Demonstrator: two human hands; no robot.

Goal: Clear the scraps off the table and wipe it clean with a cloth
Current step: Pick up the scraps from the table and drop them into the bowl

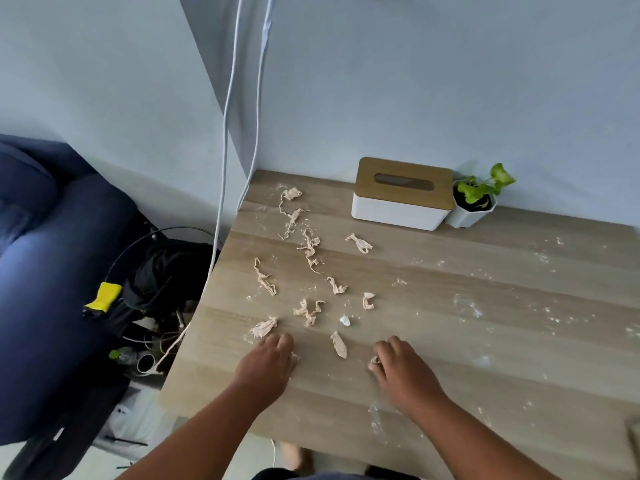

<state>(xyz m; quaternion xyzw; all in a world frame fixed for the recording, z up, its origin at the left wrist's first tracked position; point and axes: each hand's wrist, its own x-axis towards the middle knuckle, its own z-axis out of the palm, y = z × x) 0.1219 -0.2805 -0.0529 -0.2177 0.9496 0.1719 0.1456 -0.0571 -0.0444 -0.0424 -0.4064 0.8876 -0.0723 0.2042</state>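
The wooden worktop [450, 306] carries my tissue box [401, 194], then pale scraps [308, 249] strewn over its left half. My left grip [268, 362] curls down onto one scrap; my right grip [398, 367] pinches a small scrap [375, 359].

I can't make out any writing, label, brand, number or sign anywhere in my view. The tissue box [401, 194] at the far side of the table [485, 341] shows a plain wooden lid and a plain white body with no print that I can read. The white plant pot [465, 216] just to its right is unmarked too. On the floor to the left, the yellow object [104, 296] and the clutter round it are too small and blurred for me to tell whether they carry any lettering.
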